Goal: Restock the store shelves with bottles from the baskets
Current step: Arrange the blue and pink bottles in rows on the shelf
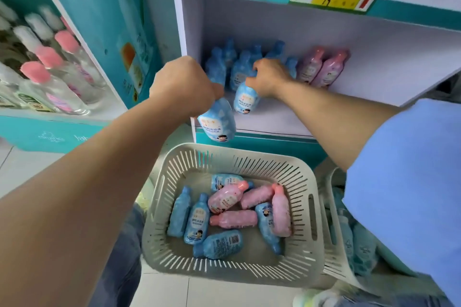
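Each hand grips a blue bottle by its neck: the right hand (268, 77) stands one (245, 98) upright on the shelf (274, 119); the left hand's (184, 86) hangs (217, 122) nearer, off its front edge.

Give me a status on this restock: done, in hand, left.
Done: blue bottles and two pink bottles stand at the shelf back. In hand: the left grip holds a blue bottle at the shelf edge; the right grip holds a second bottle on the shelf. Left: a blue-and-pink pile lies in the near basket, more blue ones in the second basket.
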Demonstrator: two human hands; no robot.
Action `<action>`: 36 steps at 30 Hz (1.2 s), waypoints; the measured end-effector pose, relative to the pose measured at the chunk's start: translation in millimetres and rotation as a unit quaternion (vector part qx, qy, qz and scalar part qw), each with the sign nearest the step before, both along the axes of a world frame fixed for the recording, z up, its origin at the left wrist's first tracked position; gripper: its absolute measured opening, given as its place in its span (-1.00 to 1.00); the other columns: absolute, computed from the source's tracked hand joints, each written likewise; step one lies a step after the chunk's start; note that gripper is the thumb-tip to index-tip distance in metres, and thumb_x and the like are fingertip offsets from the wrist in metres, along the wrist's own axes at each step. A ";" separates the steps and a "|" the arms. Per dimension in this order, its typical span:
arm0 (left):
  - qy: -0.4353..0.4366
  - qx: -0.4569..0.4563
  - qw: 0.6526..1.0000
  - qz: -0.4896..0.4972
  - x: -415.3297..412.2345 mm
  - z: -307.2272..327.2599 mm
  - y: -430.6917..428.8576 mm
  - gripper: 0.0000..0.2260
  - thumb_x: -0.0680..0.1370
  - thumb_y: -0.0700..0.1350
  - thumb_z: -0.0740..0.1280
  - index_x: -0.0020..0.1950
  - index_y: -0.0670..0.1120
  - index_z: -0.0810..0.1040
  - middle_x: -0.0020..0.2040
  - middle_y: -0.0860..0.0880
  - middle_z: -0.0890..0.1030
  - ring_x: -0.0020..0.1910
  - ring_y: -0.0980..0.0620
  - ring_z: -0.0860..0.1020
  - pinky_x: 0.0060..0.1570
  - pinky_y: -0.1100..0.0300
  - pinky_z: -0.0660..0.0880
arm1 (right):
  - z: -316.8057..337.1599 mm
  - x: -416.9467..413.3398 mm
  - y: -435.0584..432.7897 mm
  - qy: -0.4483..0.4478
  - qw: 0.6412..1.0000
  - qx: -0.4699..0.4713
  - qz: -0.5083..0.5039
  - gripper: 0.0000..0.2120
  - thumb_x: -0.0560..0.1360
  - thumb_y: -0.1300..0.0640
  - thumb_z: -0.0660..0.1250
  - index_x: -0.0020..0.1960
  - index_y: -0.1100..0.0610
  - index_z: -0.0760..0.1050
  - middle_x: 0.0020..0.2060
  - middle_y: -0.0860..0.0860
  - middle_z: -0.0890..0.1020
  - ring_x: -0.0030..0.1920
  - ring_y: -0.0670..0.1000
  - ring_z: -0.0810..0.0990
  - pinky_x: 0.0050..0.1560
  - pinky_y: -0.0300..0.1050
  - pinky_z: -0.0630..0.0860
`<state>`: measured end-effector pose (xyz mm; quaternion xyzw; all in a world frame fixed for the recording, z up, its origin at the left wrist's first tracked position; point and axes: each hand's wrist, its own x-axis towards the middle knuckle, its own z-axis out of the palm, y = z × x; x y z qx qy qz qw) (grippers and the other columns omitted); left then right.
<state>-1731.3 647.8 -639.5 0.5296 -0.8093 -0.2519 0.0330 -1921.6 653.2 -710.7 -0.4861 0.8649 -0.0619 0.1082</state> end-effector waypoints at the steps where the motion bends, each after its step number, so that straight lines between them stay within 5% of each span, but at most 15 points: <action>1: -0.005 -0.012 1.000 0.010 0.4 -0.1 -2.4 -0.66 0.47 0.02 0.33 -0.40 -0.13 0.34 -0.42 -0.06 0.41 -0.26 -0.15 0.46 -0.33 0.16 0.35 | -3.5 0.8 -7.4 -0.002 1.000 0.002 0.002 -0.67 0.48 0.06 0.26 0.14 0.25 0.52 0.12 0.25 0.58 0.12 0.24 0.55 -0.02 -0.05 0.47; 11: 0.015 -0.010 1.000 0.019 0.6 -2.6 -9.4 -0.64 0.45 0.00 0.33 -0.42 -0.15 0.31 -0.42 -0.08 0.39 -0.28 -0.17 0.42 -0.46 0.18 0.23 | -17.3 3.8 -42.5 -0.036 0.999 -0.008 0.011 -0.63 0.49 0.05 0.27 0.22 0.22 0.46 0.19 0.16 0.52 0.16 0.20 0.54 -0.10 -0.15 0.35; 17: 0.023 -0.016 1.000 0.007 -7.1 -3.4 -1.0 -0.63 0.45 -0.01 0.34 -0.43 -0.13 0.27 -0.26 -0.16 0.49 -0.21 -0.15 0.44 -0.25 0.13 0.35 | 0.2 6.5 -25.7 -0.015 1.000 -0.011 0.023 -0.66 0.47 0.04 0.28 0.18 0.17 0.48 0.13 0.17 0.58 0.13 0.22 0.55 -0.09 -0.11 0.40; 20: 0.021 -0.006 1.000 0.000 -11.1 -4.2 3.5 -0.62 0.47 0.05 0.35 -0.41 -0.13 0.31 -0.34 -0.12 0.51 -0.18 -0.14 0.51 -0.25 0.16 0.36 | 16.8 16.9 -4.3 -0.051 0.995 -0.056 0.066 -0.74 0.43 0.22 0.23 0.07 0.20 0.58 -0.02 0.13 0.64 0.03 0.15 0.58 -0.09 -0.16 0.49; 24: 0.013 0.027 0.999 -0.011 -17.8 -1.3 16.2 -0.52 0.48 0.17 0.29 -0.46 -0.16 0.38 -0.78 0.01 0.36 -0.49 0.03 0.48 -0.48 0.24 0.30 | 44.1 33.3 42.6 -0.255 0.959 -0.008 0.122 -0.65 0.39 0.44 0.16 0.01 0.21 0.61 -0.16 0.01 0.60 -0.27 -0.11 0.47 -0.39 -0.42 0.39; 27: 0.006 0.043 0.999 -0.016 -23.2 -2.7 22.4 -0.56 0.50 0.15 0.30 -0.41 -0.15 0.37 -0.80 0.03 0.34 -0.62 0.08 0.44 -0.54 0.27 0.26 | 54.0 36.6 66.9 -0.326 0.933 0.062 0.136 -0.62 0.38 0.42 0.28 0.15 0.17 0.55 -0.01 0.06 0.59 -0.19 -0.08 0.46 -0.28 -0.24 0.40; 31: 0.018 0.060 0.998 -0.024 -30.0 -4.8 30.1 -0.54 0.49 0.17 0.30 -0.41 -0.15 0.35 -0.81 0.03 0.32 -0.82 0.16 0.33 -0.64 0.29 0.28 | 47.7 40.5 87.5 -0.339 0.925 0.052 0.166 -0.65 0.36 0.25 0.48 0.09 0.01 0.51 -0.15 -0.20 0.57 -0.18 -0.24 0.51 -0.21 -0.45 0.42; 34: 0.051 0.085 0.995 -0.021 -35.2 -8.5 34.9 -0.56 0.49 0.15 0.33 -0.39 -0.16 0.40 -0.71 -0.02 0.45 -0.66 0.09 0.48 -0.52 0.29 0.41 | 36.0 36.5 92.2 -0.326 0.931 0.026 0.162 -0.65 0.32 0.20 0.51 0.03 -0.05 0.51 -0.17 -0.19 0.60 -0.15 -0.20 0.55 -0.09 -0.33 0.48; 36: 0.095 0.124 0.988 -0.011 -37.0 -8.1 33.2 -0.60 0.50 0.13 0.34 -0.27 -0.21 0.50 -0.44 -0.10 0.60 -0.46 -0.06 0.61 -0.29 0.19 0.55 | 28.7 24.5 85.6 -0.273 0.949 0.015 0.155 -0.66 0.29 0.18 0.51 0.04 0.06 0.55 -0.11 -0.05 0.65 -0.09 -0.06 0.57 -0.02 -0.15 0.51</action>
